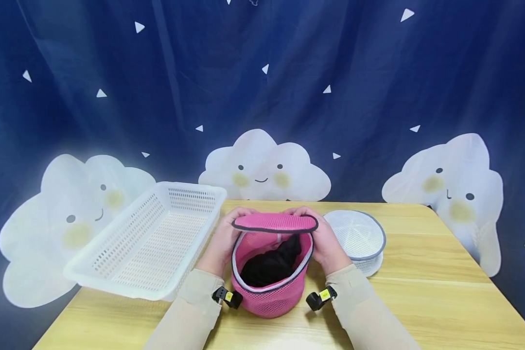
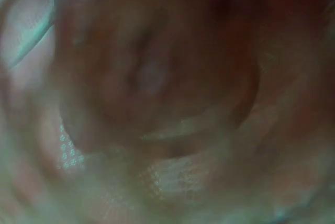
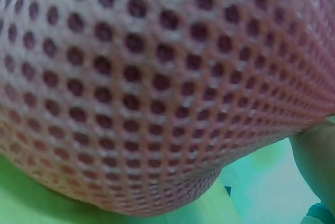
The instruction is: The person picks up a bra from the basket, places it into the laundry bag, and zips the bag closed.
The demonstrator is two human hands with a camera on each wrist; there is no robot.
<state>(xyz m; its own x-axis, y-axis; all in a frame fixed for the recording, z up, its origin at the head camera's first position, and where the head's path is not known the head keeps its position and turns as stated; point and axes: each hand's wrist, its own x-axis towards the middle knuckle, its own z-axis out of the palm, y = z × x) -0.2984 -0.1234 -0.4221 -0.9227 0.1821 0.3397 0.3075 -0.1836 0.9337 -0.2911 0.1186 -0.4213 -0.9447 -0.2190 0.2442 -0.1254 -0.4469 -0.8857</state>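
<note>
A pink mesh laundry bag (image 1: 269, 301) with dark piping stands upright on the table, its round lid (image 1: 275, 222) raised at the back. Inside lies a crumpled black cloth item (image 1: 267, 266), whose kind I cannot make out. My left hand (image 1: 228, 234) grips the bag's upper left side by the lid, and my right hand (image 1: 323, 237) holds the upper right side; their fingertips are partly hidden behind the lid. Pink mesh (image 3: 131, 88) fills most of the right wrist view, with part of my hand at the right edge. The left wrist view is dark and blurred.
On the left sits a white plastic basket (image 1: 157, 248) with slotted walls. A white mesh laundry bag (image 1: 354, 236) with grey trim stands just right of my right hand. The wooden table (image 1: 442, 291) ends at a blue curtain (image 1: 262, 97) with cloud prints.
</note>
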